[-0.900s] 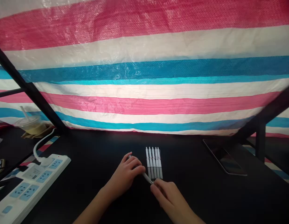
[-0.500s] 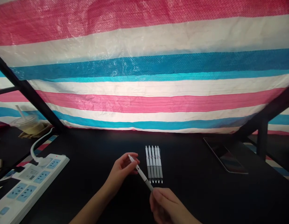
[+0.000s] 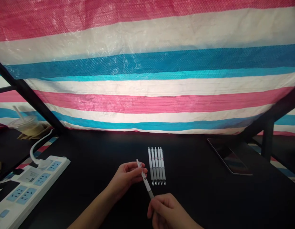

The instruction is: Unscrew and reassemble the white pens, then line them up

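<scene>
A slim white ballpoint pen with a grey grip [image 3: 146,183] was held clear of the neighbouring pens, slanting between the person's two bare hands above a matt black tabletop [image 3: 95,152]. The right hand [image 3: 168,210] had its thumb and fingers clamped on the grip end and covered the tip, presumably because that spot gave the firmest hold. The left hand [image 3: 126,176] had its thumb and fingers gathered about the clear clip and button end, perhaps to steady it; whether they pressed on the pen or merely rested against it, I could not tell. Just beyond the hands lay a row of five matching white-and-grey pens [image 3: 157,165], side by side, buttons away from the person and tips towards them, an arrangement that seemed meant to leave them even and within reach. A dark, flat rectangular device with a glossy screen [image 3: 230,157] lay well apart on the right, and a long white power strip with pale blue sockets [image 3: 30,187] lay on the left, both probably set aside to leave the middle to the pens. Behind everything hung a red, white and blue striped woven plastic sheet [image 3: 147,87], apparently as a screen.
</scene>
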Tool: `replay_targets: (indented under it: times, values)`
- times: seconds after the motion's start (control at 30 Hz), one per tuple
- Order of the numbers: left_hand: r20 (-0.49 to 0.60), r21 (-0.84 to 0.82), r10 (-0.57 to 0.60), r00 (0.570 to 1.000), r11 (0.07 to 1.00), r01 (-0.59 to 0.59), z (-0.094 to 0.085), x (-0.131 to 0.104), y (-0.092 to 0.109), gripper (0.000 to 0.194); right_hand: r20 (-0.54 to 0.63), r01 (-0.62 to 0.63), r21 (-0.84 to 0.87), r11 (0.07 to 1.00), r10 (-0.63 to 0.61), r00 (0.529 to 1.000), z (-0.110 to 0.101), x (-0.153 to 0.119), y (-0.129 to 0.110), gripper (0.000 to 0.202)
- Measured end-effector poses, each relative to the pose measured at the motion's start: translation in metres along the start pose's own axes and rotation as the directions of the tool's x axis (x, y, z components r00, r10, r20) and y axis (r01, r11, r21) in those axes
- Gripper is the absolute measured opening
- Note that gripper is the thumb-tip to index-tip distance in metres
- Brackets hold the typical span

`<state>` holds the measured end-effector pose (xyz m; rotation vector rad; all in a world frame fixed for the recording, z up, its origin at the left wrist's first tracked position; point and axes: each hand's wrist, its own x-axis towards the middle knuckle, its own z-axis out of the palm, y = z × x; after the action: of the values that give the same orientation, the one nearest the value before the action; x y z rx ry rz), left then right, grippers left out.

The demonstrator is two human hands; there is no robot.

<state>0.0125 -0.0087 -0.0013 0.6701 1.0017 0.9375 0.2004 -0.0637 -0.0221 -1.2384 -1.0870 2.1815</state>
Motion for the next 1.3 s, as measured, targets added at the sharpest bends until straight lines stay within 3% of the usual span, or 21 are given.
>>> replay_targets:
  times: [0.1, 0.27, 0.33, 0.43, 0.8, 1.3]
  values:
    - [-0.024, 0.037, 0.025, 0.999, 0.999, -0.024, 0.001, -0.001, 0.001, 0.033, -0.051, -0.006, -0.038, 0.999, 0.004, 0.999, 0.0, -0.001, -0.002, 0.034]
    - [-0.024, 0.039, 0.087, 0.996, 0.996, -0.086, 0.001, -0.002, 0.005, 0.032, 0.073, -0.027, 0.236, 0.971, 0.01, 0.997, 0.001, -0.008, -0.011, 0.055]
    - [-0.015, 0.024, 0.09, 0.996, 0.996, -0.09, 0.001, -0.002, 0.005, 0.033, 0.101, -0.034, 0.286, 0.958, 0.006, 0.995, 0.002, -0.011, -0.015, 0.05]
    - [-0.001, 0.016, 0.076, 0.997, 0.997, -0.076, 0.002, -0.002, 0.004, 0.034, 0.095, -0.033, 0.297, 0.954, 0.005, 0.995, 0.004, -0.013, -0.018, 0.04]
    - [0.027, -0.002, 0.111, 0.993, 0.994, -0.111, 0.002, -0.003, 0.002, 0.029, 0.177, -0.083, 0.348, 0.934, 0.022, 0.984, 0.004, -0.015, -0.019, 0.043]
    - [0.019, -0.034, 0.116, 0.993, 0.993, -0.115, 0.004, -0.003, 0.004, 0.029, 0.178, -0.101, 0.384, 0.918, 0.034, 0.983, 0.0, -0.014, -0.017, 0.04]
